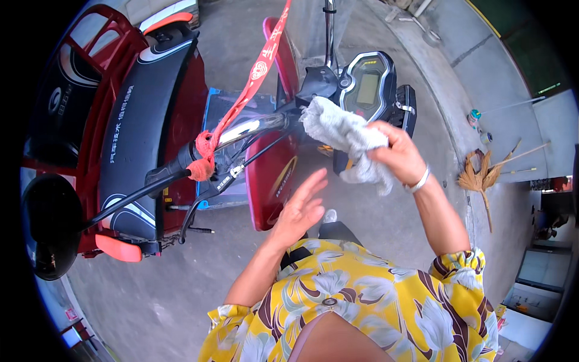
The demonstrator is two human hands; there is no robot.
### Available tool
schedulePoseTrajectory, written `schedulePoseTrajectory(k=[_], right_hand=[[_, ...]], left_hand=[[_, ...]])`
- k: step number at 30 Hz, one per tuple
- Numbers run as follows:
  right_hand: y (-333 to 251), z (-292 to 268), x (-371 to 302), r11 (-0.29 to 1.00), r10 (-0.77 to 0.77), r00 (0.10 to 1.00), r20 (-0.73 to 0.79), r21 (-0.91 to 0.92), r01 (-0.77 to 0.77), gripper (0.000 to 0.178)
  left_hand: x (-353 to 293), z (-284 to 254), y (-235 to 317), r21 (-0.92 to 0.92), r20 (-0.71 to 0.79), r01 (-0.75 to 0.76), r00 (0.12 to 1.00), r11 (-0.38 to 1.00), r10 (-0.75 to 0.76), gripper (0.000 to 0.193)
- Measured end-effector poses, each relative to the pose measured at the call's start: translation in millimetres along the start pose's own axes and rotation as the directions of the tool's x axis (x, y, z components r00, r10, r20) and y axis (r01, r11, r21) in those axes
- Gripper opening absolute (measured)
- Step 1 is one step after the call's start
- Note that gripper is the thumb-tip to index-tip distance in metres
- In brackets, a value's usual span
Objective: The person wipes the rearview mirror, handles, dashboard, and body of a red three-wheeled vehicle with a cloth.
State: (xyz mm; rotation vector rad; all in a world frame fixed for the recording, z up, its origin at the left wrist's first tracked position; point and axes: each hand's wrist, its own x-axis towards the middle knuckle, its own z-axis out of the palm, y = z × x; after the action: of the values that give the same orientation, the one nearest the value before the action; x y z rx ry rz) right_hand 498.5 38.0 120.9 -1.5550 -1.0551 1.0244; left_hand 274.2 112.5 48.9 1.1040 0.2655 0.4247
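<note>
- Your right hand (401, 158) is clenched around a grey-white cloth (344, 136); the fingers bunch it at its near end, and the free end is pressed onto the middle of the scooter's handlebar (256, 130), just beside the dashboard display (367, 87).
- Judged from its folds and droop, the cloth is soft, light and limp. It will not hold a shape, so a full-fist hold on a gathered wad, as you have now, suits it better than a pinch at a corner.
- A loose tail hangs below your grip, close to the red front panel (271, 175).
- Your left hand (301, 208) is released, palm open and fingers spread, holding nothing; it hovers below and to the left of the grip, near that panel without clearly touching it.
- Further left of the grip, a red ribbon (250, 84) is knotted on the handlebar beside the black hand grip (166, 172).
- Beyond that knot sits the black seat (142, 120) of the red vehicle.
- To the right of your grip, well apart, a straw broom (479, 178) lies on the concrete floor (169, 289).
</note>
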Motion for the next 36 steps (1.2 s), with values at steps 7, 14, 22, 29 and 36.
schedulePoseTrajectory(k=[7, 14, 22, 29, 36], right_hand=[[80.7, 59.0, -57.9, 0.775, -0.01, 0.981, 0.193, -0.618, 0.129, 0.063], [119.6, -0.2, -143.7, 0.927, 0.249, 0.958, -0.143, -0.251, -0.278, 0.059], [226.7, -21.8, -275.6, 0.839, 0.506, 0.805, -0.31, -0.041, -0.543, 0.05], [287.7, -38.3, -280.3, 0.793, 0.601, 0.769, -0.219, 0.037, -0.609, 0.045], [275.6, -48.6, -251.3, 0.846, 0.53, 0.816, -0.231, 0.073, -0.529, 0.041]], left_hand=[[29.0, 9.8, -83.7, -0.718, -0.215, 0.156, 0.877, 0.678, -0.429, 0.043], [129.0, -48.1, -98.0, 0.229, -0.6, 0.028, 0.791, 0.973, 0.119, 0.043], [158.6, -16.0, -131.9, 0.952, -0.271, 0.171, 0.855, 0.253, 0.443, 0.042], [162.1, -5.2, -116.3, 0.899, -0.437, 0.408, 0.862, 0.16, 0.255, 0.044], [172.2, -6.0, -132.4, 0.895, -0.446, 0.378, 0.779, 0.236, 0.441, 0.035]])
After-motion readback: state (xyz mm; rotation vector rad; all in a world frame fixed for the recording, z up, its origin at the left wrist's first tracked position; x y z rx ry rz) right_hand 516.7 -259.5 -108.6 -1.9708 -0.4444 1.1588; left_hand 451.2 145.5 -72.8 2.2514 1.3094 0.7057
